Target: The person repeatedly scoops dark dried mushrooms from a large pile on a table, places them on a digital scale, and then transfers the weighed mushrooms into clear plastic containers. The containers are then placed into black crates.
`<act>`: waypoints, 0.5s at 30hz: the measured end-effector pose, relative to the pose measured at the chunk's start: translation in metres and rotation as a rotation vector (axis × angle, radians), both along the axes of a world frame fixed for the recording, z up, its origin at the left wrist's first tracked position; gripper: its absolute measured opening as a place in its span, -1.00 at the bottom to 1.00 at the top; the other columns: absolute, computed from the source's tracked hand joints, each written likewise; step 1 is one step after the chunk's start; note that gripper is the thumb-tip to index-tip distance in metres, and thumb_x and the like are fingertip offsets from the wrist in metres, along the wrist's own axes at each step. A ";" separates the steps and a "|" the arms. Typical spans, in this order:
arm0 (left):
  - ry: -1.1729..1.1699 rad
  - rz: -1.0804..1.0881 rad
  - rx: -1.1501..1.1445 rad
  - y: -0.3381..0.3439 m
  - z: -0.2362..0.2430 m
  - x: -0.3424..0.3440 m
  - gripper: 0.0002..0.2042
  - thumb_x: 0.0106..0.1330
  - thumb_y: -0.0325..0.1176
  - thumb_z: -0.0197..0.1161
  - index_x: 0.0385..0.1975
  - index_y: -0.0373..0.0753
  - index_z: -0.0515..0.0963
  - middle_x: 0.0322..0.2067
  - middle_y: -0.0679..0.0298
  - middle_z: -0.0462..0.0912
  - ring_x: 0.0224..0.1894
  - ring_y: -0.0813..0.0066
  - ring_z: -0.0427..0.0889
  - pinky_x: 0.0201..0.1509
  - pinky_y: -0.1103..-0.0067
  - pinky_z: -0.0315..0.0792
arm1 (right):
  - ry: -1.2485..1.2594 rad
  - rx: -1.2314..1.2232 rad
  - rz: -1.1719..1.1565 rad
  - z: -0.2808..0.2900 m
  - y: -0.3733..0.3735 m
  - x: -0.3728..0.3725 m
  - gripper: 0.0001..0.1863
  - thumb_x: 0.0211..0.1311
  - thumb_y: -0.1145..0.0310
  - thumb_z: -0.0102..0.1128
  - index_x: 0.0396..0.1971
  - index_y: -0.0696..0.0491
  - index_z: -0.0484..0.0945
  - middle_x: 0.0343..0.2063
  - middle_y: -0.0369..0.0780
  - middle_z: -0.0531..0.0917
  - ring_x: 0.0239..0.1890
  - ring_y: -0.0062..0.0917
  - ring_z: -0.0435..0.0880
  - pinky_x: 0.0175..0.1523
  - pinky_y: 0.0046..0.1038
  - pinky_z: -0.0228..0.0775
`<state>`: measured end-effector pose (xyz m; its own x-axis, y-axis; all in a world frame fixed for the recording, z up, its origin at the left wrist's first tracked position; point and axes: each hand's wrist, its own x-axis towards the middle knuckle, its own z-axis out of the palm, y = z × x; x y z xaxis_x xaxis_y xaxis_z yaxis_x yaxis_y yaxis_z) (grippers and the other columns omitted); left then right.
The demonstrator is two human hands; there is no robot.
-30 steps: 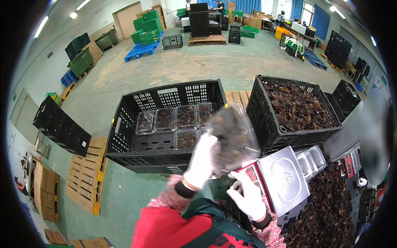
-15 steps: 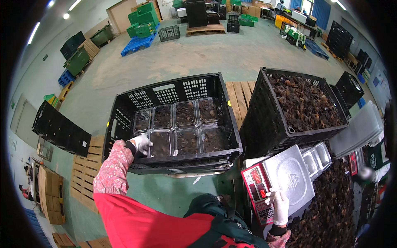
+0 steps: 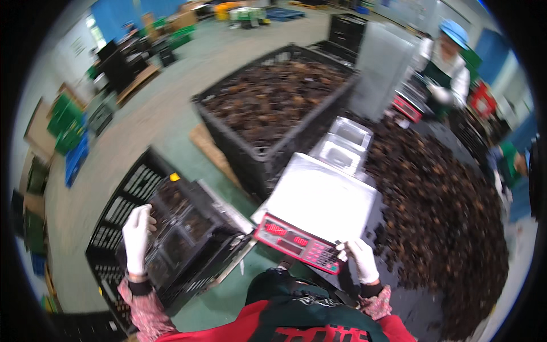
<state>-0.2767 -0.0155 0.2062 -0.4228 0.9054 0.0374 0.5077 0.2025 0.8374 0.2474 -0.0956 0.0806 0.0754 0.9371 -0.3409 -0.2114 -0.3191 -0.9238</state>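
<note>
My left hand (image 3: 137, 235), in a white glove, hovers over the near side of a black slatted crate (image 3: 126, 194). Its fingers are loosely stretched and hold nothing. Clear plastic boxes (image 3: 178, 245) of dark brown pieces, which look like wood ear mushrooms, sit inside the crate. My right hand (image 3: 360, 261), also gloved, is at the right end of the red keypad panel of a digital scale (image 3: 302, 244). Its fingers are partly bent and apart, with nothing seen in them. The scale's silver pan (image 3: 322, 196) carries nothing.
A tall black crate (image 3: 250, 165) full of dark mushroom pieces stands beyond the scale. Empty clear trays (image 3: 345, 142) lie behind the pan. A large mushroom heap (image 3: 439, 228) covers the table at right. A stack of clear sheets (image 3: 379, 68) and a blue-capped co-worker (image 3: 450, 65) are farther back.
The view has swung right, toward the scale and heap. My left hand has come up out of the crate from the boxes. My right hand has stayed by the scale's keypad.
</note>
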 end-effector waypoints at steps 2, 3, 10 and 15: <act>-0.166 -0.275 0.321 0.005 0.026 0.095 -0.69 0.52 -0.23 0.05 -0.03 -0.36 0.57 -0.42 0.32 0.63 -0.51 0.68 0.50 -0.44 0.69 0.37 | -0.068 0.017 -0.079 -0.011 -0.013 0.014 -0.71 0.48 0.32 -0.02 -0.13 0.23 0.58 -0.31 -0.22 0.71 -0.41 -0.63 0.63 -0.28 -0.61 0.44; -0.248 -0.487 0.430 0.007 0.029 0.143 -0.68 0.52 -0.23 0.05 -0.06 -0.40 0.58 -0.38 0.26 0.64 -0.42 0.63 0.57 -0.35 0.69 0.45 | -0.075 0.010 -0.126 -0.018 -0.022 0.019 -0.72 0.48 0.33 -0.03 -0.13 0.22 0.59 -0.31 -0.23 0.70 -0.41 -0.65 0.63 -0.28 -0.62 0.43; -0.142 -1.179 0.186 0.153 -0.054 0.402 -0.81 0.39 -0.39 0.19 -0.18 -0.35 0.66 -0.35 0.24 0.70 -0.27 0.55 0.66 -0.16 0.63 0.51 | -0.537 -0.096 -0.356 -0.036 -0.097 0.033 -0.79 0.37 0.34 0.13 -0.14 0.14 0.63 -0.31 -0.20 0.73 -0.32 -0.52 0.71 -0.16 -0.52 0.52; 0.691 -1.532 0.256 0.282 -0.152 0.469 -0.80 0.10 -0.27 0.36 -0.45 -0.28 0.61 -0.42 0.02 0.66 -0.31 -0.02 0.65 -0.24 0.28 0.50 | -0.867 -0.148 -0.546 -0.050 -0.163 0.040 -0.82 0.31 0.32 0.18 -0.20 0.07 0.64 -0.26 -0.10 0.71 -0.22 -0.21 0.72 -0.09 -0.36 0.54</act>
